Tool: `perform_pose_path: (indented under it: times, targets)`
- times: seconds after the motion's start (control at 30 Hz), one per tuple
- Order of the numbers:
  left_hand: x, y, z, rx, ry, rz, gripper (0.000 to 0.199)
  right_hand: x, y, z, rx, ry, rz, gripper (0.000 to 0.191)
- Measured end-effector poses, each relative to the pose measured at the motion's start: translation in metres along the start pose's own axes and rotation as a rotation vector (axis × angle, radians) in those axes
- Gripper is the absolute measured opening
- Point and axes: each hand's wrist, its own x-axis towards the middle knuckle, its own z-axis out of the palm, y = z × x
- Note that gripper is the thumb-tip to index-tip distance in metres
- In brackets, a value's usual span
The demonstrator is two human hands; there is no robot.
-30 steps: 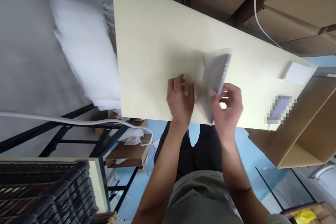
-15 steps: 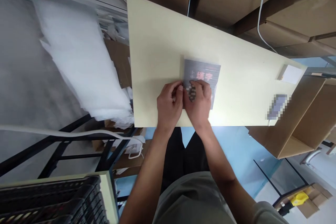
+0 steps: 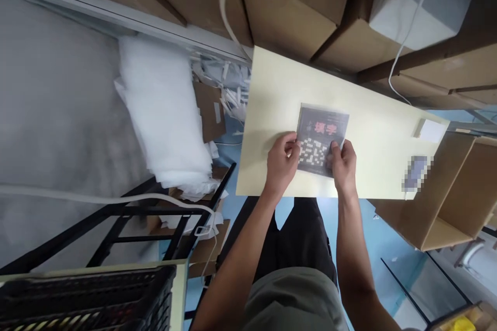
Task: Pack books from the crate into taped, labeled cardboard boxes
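A dark grey crossword book (image 3: 322, 121) with red characters and a white-squared grid on its cover lies over the pale yellow tabletop (image 3: 272, 108). Its surface looks hazy, as if under a clear film. At the book's left edge, my left hand (image 3: 282, 160) is closed, thumb and fingers pinching that edge. My right hand (image 3: 344, 165) grips the lower right edge, thumb on the cover and fingers beneath. Whether the book rests fully on the table or is slightly raised, I cannot tell.
White foam sheets (image 3: 163, 108) are stacked left of the table. A small white box (image 3: 430, 130) and a blurred-out object (image 3: 415, 173) lie at its right end. An open cardboard box (image 3: 446, 207) stands beyond. Cardboard boxes (image 3: 287, 26) line the back; a black crate (image 3: 85, 300) is lower left.
My right hand has moved from the book's left and middle to its right edge, uncovering the grid. My left hand stays at the left edge. The view has shifted.
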Motion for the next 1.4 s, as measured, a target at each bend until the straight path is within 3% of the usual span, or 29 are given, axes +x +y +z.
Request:
perform_pose_path:
  times: [0.13,0.23,0.37,0.47,0.57,0.67,0.8,0.9,1.0,1.07,1.17,1.27,1.4]
  targets:
    - [0.007,0.019,-0.028,0.068,0.125,0.175,0.025,-0.002,-0.024,0.032,0.045,-0.013,-0.140,0.042]
    - [0.022,0.030,-0.046,0.176,0.225,0.324,0.028,0.017,-0.031,0.066,0.088,-0.044,-0.207,0.042]
    - [0.057,0.022,-0.048,0.277,0.310,0.365,0.035,0.052,-0.026,0.109,0.009,0.001,-0.354,0.036]
    - [0.075,0.009,-0.041,0.301,0.318,0.353,0.045,0.065,-0.015,0.126,-0.145,0.122,-0.437,0.028]
    - [0.082,0.002,-0.037,0.311,0.290,0.344,0.050,0.068,-0.008,0.130,-0.264,0.206,-0.446,0.024]
    - [0.086,0.005,-0.034,0.302,0.298,0.316,0.050,0.071,-0.014,0.129,-0.321,0.188,-0.361,0.031]
    - [0.093,0.026,-0.026,0.251,0.350,0.224,0.048,0.080,-0.047,0.112,-0.420,0.106,-0.234,0.061]
    - [0.085,0.051,-0.025,0.160,0.297,0.148,0.037,0.075,-0.084,0.085,-0.507,0.029,-0.259,0.066]
    - [0.043,0.068,-0.036,0.045,0.330,0.148,0.034,0.048,-0.111,0.053,-0.526,-0.027,-0.425,0.057]
    - [-0.003,0.066,-0.048,-0.025,0.380,0.178,0.033,0.018,-0.117,0.035,-0.499,-0.072,-0.535,0.055]
    - [-0.087,0.046,-0.062,-0.164,0.432,0.212,0.026,-0.035,-0.111,0.018,-0.419,-0.206,-0.684,0.051]
    - [-0.173,0.019,-0.069,-0.276,0.608,0.266,0.034,-0.089,-0.094,0.009,-0.337,-0.429,-0.847,0.046]
    - [-0.273,-0.003,-0.080,-0.372,0.903,0.222,0.046,-0.150,-0.077,0.004,-0.267,-0.741,-1.012,0.043]
